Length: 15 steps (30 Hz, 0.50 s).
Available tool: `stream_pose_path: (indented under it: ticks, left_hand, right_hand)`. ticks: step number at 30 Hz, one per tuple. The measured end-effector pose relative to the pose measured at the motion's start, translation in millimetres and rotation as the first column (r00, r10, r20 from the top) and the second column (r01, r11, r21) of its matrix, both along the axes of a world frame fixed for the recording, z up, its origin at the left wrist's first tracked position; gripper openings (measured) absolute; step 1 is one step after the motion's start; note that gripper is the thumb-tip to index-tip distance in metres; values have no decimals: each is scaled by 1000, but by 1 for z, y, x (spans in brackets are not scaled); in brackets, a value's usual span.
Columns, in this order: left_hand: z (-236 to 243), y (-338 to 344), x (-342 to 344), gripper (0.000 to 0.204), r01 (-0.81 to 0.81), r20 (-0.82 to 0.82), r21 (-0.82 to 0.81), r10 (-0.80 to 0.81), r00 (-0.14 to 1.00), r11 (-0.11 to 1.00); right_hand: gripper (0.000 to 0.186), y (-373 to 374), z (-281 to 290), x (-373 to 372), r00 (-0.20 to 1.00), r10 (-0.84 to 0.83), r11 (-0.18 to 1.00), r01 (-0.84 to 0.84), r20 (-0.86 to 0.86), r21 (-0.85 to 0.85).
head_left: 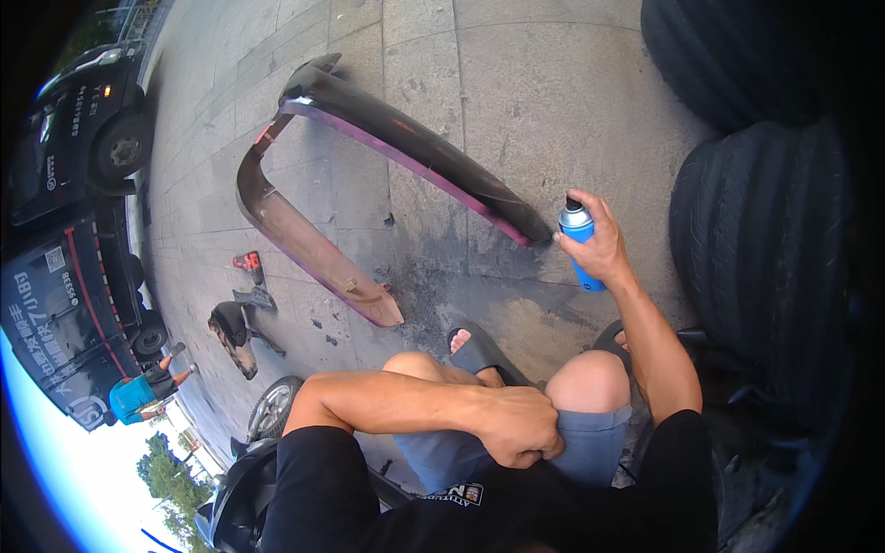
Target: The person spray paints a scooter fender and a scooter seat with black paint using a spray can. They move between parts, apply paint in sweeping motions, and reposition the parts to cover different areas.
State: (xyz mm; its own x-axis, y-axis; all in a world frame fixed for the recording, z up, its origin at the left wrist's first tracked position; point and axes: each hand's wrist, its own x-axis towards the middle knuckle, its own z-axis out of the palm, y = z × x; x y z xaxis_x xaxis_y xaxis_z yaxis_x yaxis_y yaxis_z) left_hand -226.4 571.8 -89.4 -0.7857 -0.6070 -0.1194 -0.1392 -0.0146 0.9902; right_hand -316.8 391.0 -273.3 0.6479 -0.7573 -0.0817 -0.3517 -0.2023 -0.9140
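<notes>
A blue spray can (588,276) with a silver top and black nozzle stands upright in my right hand (599,241), which is wrapped round it with a finger on the nozzle. Just left of the can is the end of a long U-shaped panel (406,134) lying on the paving. Its far side is glossy black with a purple-pink lower edge, and its near side shows a dull brownish inner face. My left hand (521,424) is curled into a fist and rests by my knee, with nothing visible in it.
Big black tyres (761,221) stand close on the right. A red-and-black cordless power tool (247,264) and a dark broken-looking part (232,336) lie on the left paving. Dark overspray marks the ground. A motorcycle wheel (274,405), trucks (78,304) and a person (136,396) are farther left.
</notes>
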Motion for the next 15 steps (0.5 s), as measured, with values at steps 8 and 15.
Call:
stream_pose_path:
  ticks: [8, 15]
  left_hand:
    - [49, 33, -20, 13, -292, 1, 76, 293, 956, 953]
    - [147, 129, -30, 27, -467, 379, 70, 409, 830, 882]
  right_hand:
    - [72, -13, 151, -24, 996, -15, 999, 11, -86, -44]
    - [73, 4, 283, 4, 989, -16, 995, 2, -144, -96]
